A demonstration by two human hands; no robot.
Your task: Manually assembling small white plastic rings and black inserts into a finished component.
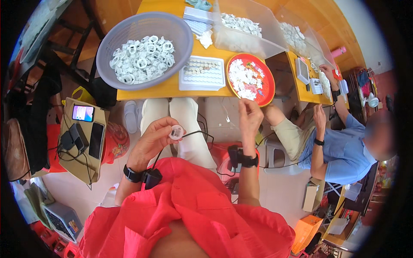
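My left hand (155,134) grips a small round white plastic part (176,132) between thumb and fingers, its hollow side with small metal-looking bits facing up. To the right, my right hand (249,118) is raised with thumb and fingertips pinched together, just below the rim of a round red tray (268,91). Whatever sits in that pinch is too small to make out. Heaped on the tray are many small white pieces (245,77). Left of it lies a white compartment tray (202,85) with rows of small round metallic pieces in its upper part.
A grey plastic basket (101,56) full of white parts stands at the table's left. Clear bins (266,41) of white parts sit at the back. A co-worker in a blue shirt (344,150) sits at right. Phones (83,113) lie on cardboard at left.
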